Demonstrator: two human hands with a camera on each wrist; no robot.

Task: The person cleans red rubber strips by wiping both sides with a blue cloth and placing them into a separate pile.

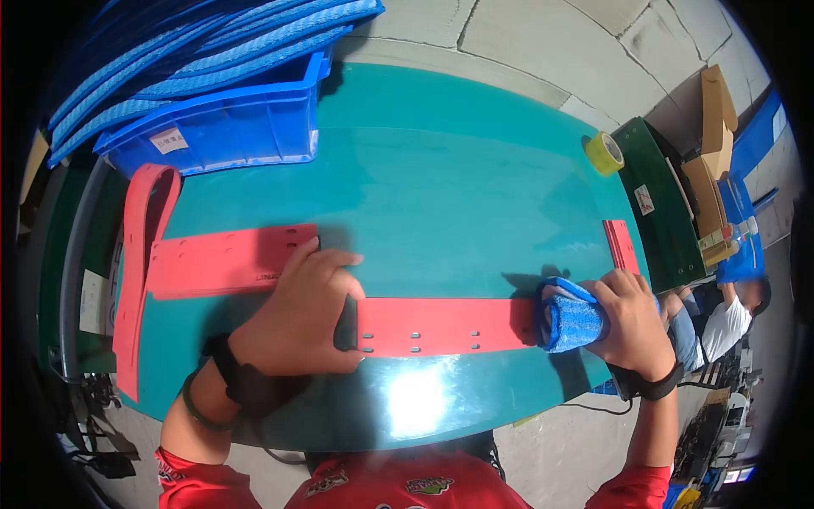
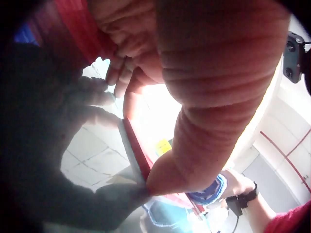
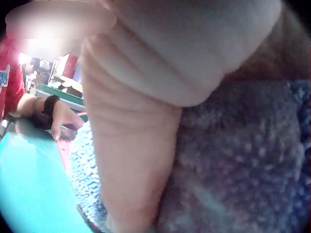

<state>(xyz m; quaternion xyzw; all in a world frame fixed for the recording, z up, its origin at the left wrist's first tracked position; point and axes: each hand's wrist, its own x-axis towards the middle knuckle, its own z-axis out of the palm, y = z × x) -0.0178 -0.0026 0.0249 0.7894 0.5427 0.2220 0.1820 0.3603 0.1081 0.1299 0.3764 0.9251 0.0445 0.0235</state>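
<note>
A flat red strip (image 1: 441,327) with small slots lies across the green table. My left hand (image 1: 301,318) spans its width, thumb at the near edge and index finger at the far edge; in the left wrist view those two digits meet the edges of the strip. My right hand (image 1: 632,322) grips a folded blue cloth (image 1: 575,322) over the right part of this strip, hiding what is under it. The cloth's fuzzy pile (image 3: 233,160) fills much of the right wrist view. Left of my left hand lies another red length (image 1: 220,259) with slots and dark lettering.
A looped red band (image 1: 136,280) hangs over the table's left side. At the back left stands a blue bin (image 1: 220,127) beneath blue padded material (image 1: 246,51). A yellow tape roll (image 1: 604,154) and red pieces (image 1: 623,246) lie on the right. A person (image 1: 725,322) sits beyond.
</note>
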